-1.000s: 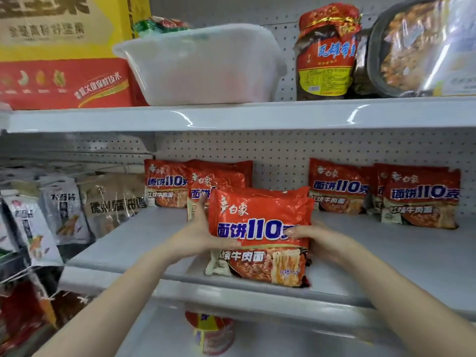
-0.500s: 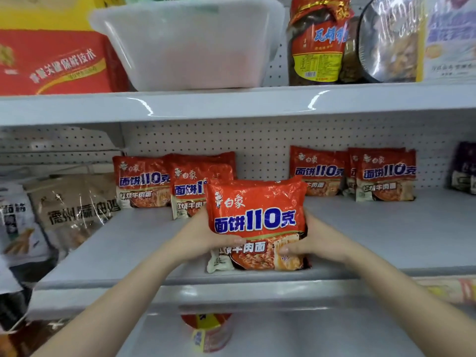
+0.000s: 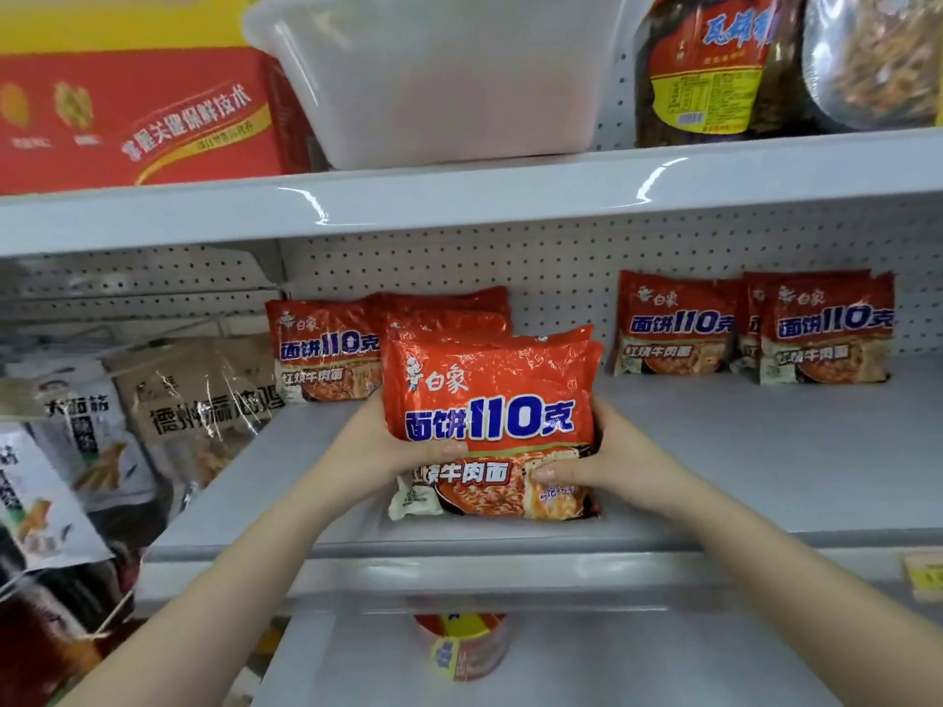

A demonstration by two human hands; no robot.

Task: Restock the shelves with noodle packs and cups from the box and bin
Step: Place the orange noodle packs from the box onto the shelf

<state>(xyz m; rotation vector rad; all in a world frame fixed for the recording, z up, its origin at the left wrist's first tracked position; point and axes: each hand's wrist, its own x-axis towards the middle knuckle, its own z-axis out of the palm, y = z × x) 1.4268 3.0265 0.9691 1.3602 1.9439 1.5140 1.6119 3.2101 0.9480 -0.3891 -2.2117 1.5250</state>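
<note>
On the grey middle shelf (image 3: 714,451), against the pegboard back, the stock sits in two clusters with bare metal between them. Above it, the upper shelf (image 3: 459,196) carries a red carton (image 3: 132,114) at the left, a translucent white bin (image 3: 433,79) beside it, and a dark jar-like pack (image 3: 714,68) further right. Brown and grey snack bags (image 3: 194,400) hang or lean in the bay to the left. At the back left of the middle shelf stand a few red noodle packs (image 3: 326,349), upright and overlapping; well apart at the back right stand three more (image 3: 816,329). Near the front edge, the held noodle pack (image 3: 490,415) stands upright on the shelf with another pack close behind it. The left hand (image 3: 377,451) has its grip clamped on the pack's left side, thumb across the front. The right hand (image 3: 607,461) clamps the right side likewise. On the shelf below sits a red noodle cup (image 3: 464,650).
</note>
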